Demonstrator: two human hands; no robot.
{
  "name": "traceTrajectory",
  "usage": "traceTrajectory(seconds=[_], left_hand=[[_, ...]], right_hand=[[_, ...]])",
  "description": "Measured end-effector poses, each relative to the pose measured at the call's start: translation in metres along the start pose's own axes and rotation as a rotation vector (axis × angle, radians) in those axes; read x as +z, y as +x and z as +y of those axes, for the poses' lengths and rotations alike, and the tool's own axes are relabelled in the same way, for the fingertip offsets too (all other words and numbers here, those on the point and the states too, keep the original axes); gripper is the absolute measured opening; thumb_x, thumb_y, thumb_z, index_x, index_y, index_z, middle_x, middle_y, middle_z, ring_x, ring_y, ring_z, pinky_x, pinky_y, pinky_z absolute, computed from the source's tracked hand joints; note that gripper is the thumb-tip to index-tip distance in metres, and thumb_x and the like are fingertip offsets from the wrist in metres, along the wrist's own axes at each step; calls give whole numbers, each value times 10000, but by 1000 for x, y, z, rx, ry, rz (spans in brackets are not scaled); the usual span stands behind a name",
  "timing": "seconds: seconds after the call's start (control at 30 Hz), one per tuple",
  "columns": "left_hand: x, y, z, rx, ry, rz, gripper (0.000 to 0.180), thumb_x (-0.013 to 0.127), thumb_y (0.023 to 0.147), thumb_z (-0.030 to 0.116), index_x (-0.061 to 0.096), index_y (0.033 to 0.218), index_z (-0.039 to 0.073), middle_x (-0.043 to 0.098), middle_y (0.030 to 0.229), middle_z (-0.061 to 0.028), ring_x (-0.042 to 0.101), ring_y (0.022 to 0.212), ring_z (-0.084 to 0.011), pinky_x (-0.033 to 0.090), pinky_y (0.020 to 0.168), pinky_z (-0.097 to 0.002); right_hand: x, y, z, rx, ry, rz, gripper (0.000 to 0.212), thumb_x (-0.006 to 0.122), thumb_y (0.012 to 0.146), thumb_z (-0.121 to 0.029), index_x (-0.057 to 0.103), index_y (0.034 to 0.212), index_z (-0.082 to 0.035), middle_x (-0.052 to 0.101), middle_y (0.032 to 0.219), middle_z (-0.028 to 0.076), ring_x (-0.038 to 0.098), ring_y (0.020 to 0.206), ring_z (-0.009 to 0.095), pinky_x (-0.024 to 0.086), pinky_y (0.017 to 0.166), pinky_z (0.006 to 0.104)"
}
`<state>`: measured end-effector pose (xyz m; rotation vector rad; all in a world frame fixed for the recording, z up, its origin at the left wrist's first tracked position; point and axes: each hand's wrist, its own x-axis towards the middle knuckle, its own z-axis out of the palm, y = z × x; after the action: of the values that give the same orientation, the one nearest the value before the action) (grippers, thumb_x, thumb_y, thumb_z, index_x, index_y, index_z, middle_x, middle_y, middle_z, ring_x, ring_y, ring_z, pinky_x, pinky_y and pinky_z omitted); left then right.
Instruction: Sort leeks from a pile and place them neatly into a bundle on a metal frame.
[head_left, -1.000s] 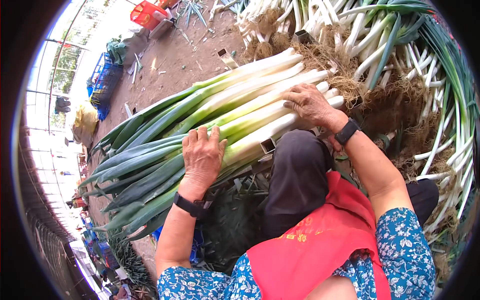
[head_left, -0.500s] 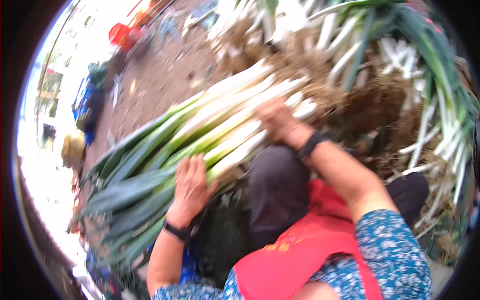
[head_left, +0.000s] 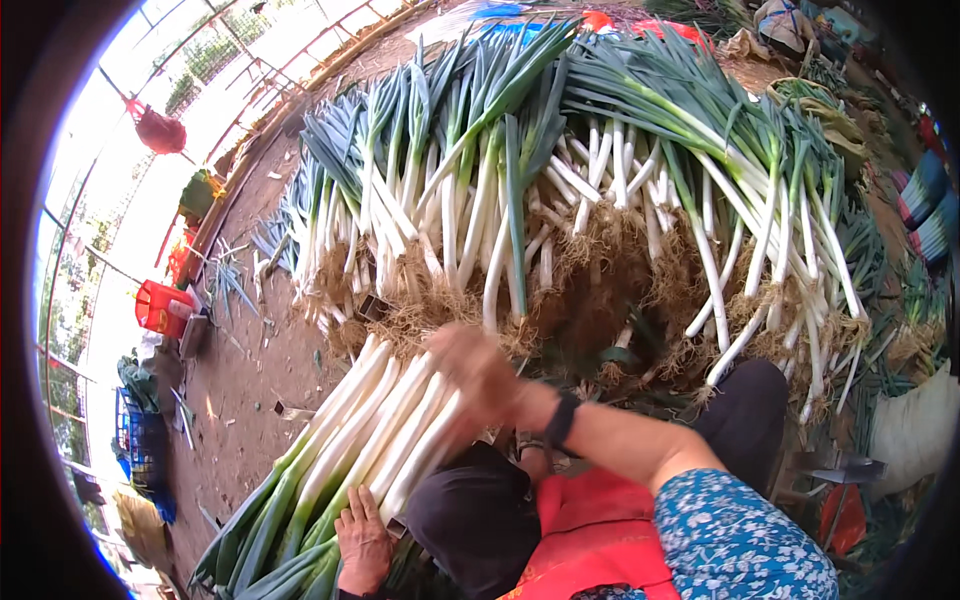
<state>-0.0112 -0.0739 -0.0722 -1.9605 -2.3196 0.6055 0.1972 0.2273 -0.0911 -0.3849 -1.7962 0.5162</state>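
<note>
A bundle of trimmed leeks (head_left: 345, 440) lies slanted at the lower left, white root ends up and green leaves toward the bottom edge. My left hand (head_left: 363, 540) rests on the stalks near where white turns green, its fingers extended and lying flat. At the root ends, my right hand (head_left: 475, 372) is over the right side of the bundle. Motion smears its fingers, so its grip cannot be made out. Just beyond it spreads a large heap of leeks (head_left: 480, 215) with brown, soil-covered roots facing me.
Dark-trousered knees (head_left: 470, 520) and a red apron (head_left: 590, 530) border the bundle on the right. On the left stand a red basket (head_left: 163, 308) and a blue crate (head_left: 138, 440). A whitish sack (head_left: 915, 430) lies at the right.
The view has swung, bringing the whole heap into sight and the bundle lower in the picture. My right hand has shifted from the white stalks to the root ends; my left stays on the leeks.
</note>
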Motion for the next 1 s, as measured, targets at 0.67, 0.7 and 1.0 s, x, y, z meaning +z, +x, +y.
traceTrajectory(seconds=[0.67,0.7,1.0], left_hand=[[0,0,0,0,-33,-48,908,676,675,175,272,1445,-89,372,1442,-327,535,988,-389,411,861,-478],[3,0,0,1,-27,-34,909,680,682,185,269,1447,-85,377,1442,-322,537,992,-391,410,869,-481],[-2,0,10,-6,41,38,927,742,675,220,307,1441,-68,424,1431,-259,538,1055,-356,432,920,-437]], right_hand=[[-89,9,192,1298,542,408,162,646,739,-8,566,845,85,609,667,134,600,504,250,495,435,357],[-116,4,189,1271,604,385,164,627,825,-33,536,926,58,574,711,92,558,514,186,463,424,329],[-125,-30,-16,1296,958,357,176,624,945,-191,493,946,-74,505,758,27,495,540,86,440,425,255]])
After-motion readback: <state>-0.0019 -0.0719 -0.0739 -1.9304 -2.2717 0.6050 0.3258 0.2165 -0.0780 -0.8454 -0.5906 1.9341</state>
